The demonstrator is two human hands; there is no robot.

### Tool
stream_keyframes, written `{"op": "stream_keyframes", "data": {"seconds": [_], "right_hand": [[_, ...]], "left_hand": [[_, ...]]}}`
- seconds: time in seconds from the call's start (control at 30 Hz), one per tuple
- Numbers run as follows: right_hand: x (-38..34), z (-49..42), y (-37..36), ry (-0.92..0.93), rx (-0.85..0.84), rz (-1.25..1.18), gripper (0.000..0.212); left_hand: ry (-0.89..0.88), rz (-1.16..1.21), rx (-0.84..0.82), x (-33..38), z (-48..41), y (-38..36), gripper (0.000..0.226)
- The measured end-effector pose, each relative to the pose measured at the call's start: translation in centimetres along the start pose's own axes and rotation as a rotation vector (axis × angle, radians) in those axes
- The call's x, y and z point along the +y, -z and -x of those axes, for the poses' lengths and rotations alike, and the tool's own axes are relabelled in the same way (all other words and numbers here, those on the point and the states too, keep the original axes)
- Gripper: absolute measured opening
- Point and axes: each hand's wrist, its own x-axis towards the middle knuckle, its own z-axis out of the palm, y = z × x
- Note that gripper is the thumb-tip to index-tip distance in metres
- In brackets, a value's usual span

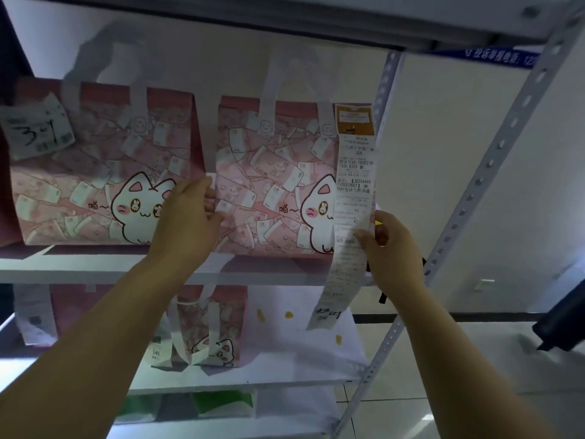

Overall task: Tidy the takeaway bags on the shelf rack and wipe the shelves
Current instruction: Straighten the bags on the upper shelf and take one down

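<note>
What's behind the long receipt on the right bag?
The bag, pink front showing; the receipt covers part of its cat print. The right hand pinches the receipt, hiding the bag corner.

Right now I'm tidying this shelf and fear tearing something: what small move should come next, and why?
Probably fold the long receipt up against the front of the right pink bag. It hangs from the bag's top past the shelf edge, over the level below. The right hand pinches it midway and the left hand grips the bag's left edge, steadying it.

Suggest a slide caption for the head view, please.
Left hand grips a pink cat bag; right hand pinches its receipt.
</note>
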Motion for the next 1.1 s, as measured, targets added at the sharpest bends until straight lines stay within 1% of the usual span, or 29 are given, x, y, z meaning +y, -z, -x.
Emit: {"op": "stream_keyframes", "data": {"seconds": [0.1,0.2,0.3,0.43,0.6,0.83,1.1], "right_hand": [[-0.6,2.2,1.5,-0.003,0.045,-0.026,0.021],[-1.5,4.9,3.1,0.010,0.093,0.008,0.014],[-2.6,8.1,4.2,-0.013,0.127,0.024,0.015],[-3.4,13.2,5.6,-0.067,0.145,-0.032,0.017],[-2.7,20.2,8.6,-0.120,0.221,-0.008,0.023],[0.2,27.5,16.4,-0.242,0.360,0.080,0.024],[6.4,31.0,29.0,-0.315,0.493,0.244,0.017]], "left_hand": [[-0.022,0.047,-0.002,0.7,0.9,0.8,0.039],[-0.061,0.109,-0.012,1.2,2.3,2.2,0.034],[-0.089,0.175,-0.079,1.6,4.0,4.1,0.035],[-0.063,0.252,-0.160,2.2,7.1,6.4,0.036],[-0.113,0.324,-0.257,4.0,11.7,6.9,0.036],[-0.217,0.427,-0.426,10.6,16.3,2.7,0.034],[-0.348,0.560,-0.588,22.8,20.8,-7.2,0.035]]}}
